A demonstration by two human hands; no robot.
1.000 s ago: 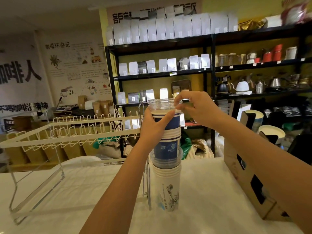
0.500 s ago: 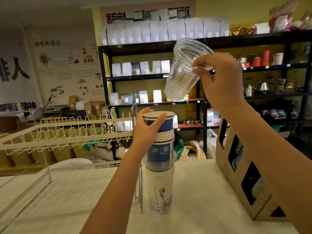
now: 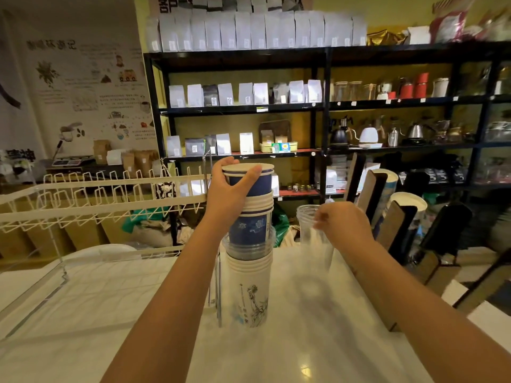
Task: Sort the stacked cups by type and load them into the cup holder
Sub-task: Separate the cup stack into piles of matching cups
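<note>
A tall mixed stack stands mid-table: white printed paper cups (image 3: 249, 288) at the bottom, a clear plastic cup (image 3: 249, 248) above them, and blue paper cups (image 3: 250, 228) on top. My left hand (image 3: 229, 194) is wrapped around the topmost blue cup. To the right of the stack, a single clear plastic cup (image 3: 312, 244) stands upright on the table. My right hand (image 3: 345, 225) has its fingers on that cup's rim; they are blurred. A brown cardboard cup holder (image 3: 392, 230) leans at the right with paper cups in its slots.
A white wire rack (image 3: 96, 194) stands on the left of the white table (image 3: 304, 341), close to the stack. Behind the table, black shelving (image 3: 326, 106) carries bags, kettles and jars. The table's right edge runs along the cardboard holder.
My right hand lifted the clear cup off the top of the stack, swung it up and right, then lowered it onto the table beside the stack. My left hand kept its hold on the stack.
</note>
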